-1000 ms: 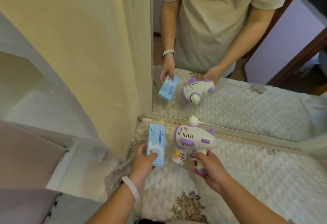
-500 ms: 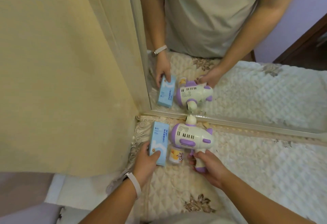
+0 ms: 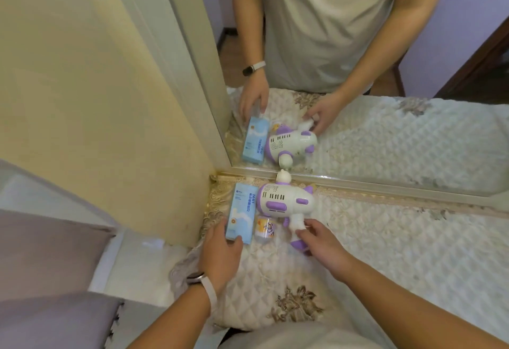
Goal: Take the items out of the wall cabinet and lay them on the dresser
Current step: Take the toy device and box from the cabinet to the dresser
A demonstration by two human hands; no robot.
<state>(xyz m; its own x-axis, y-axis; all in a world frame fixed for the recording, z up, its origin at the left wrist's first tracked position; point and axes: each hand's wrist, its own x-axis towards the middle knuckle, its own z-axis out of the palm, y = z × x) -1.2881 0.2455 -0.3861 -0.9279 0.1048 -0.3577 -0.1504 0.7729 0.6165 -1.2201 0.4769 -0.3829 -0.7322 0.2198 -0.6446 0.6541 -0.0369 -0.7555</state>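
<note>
Dresser (image 3: 399,260): box (image 3: 242,211) touches left grip (image 3: 220,255); right (image 3: 325,246) holds toy (image 3: 286,202).

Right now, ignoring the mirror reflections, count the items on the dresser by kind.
Blue box: 1
White-and-purple toy blaster: 1
Small printed jar: 1
Total: 3
</note>
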